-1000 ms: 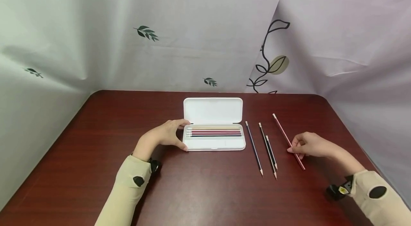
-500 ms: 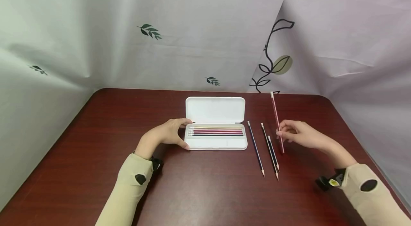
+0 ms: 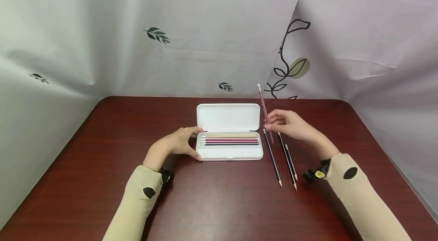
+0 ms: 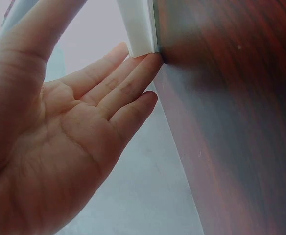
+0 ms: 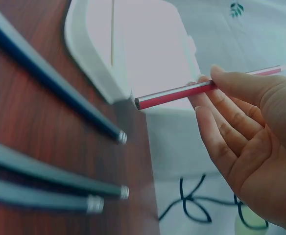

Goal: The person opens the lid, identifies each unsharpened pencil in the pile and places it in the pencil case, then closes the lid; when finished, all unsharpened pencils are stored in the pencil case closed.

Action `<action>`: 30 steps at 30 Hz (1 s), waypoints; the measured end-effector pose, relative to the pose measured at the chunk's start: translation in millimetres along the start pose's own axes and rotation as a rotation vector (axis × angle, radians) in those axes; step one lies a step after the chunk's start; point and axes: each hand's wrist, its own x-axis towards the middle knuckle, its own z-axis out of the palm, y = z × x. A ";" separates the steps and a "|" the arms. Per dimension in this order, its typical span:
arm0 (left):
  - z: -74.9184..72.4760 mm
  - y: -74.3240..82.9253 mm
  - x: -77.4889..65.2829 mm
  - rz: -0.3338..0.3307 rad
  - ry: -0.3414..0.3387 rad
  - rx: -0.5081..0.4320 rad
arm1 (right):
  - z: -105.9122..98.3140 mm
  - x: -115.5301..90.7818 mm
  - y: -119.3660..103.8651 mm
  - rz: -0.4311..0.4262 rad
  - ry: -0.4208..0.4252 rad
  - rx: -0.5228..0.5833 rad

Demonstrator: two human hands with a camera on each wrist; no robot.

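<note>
A white pencil case [image 3: 219, 153] stands with its lid up in the middle of the table, several pencils lying side by side in its back part. My left hand [image 3: 176, 141] spans its left end, thumb at the front corner and fingers at the back corner. In the left wrist view those fingertips [image 4: 150, 61] meet the case's edge. My right hand [image 3: 291, 124] pinches a pinkish-red pencil [image 5: 175, 95] between thumb and fingers, beside the case's right end. The pencil tilts with its white eraser end up and its flat, unsharpened end down.
To the right of the case lie a dark blue pencil [image 3: 272, 158], a longer black pencil [image 3: 287, 161] and a shorter dark pencil [image 3: 291, 163], points toward me. A pale curtain [image 3: 205, 43] hangs behind the table's back edge [image 3: 154, 97].
My right hand has lifted the pinkish-red pencil off the table and carried it left to the case's right end, turning it more upright. The left hand stays at the case.
</note>
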 end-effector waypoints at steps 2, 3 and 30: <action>0.5 -0.6 0.0 -0.003 0.000 -0.007 | 5.5 8.3 -6.6 -0.004 -0.014 -0.001; 0.8 -0.7 -0.1 -0.002 0.001 -0.010 | 8.3 11.9 -9.8 -0.007 -0.021 -0.005; 0.5 0.2 1.4 -0.032 0.000 0.014 | 66.6 36.7 -8.9 -0.180 -0.159 -0.291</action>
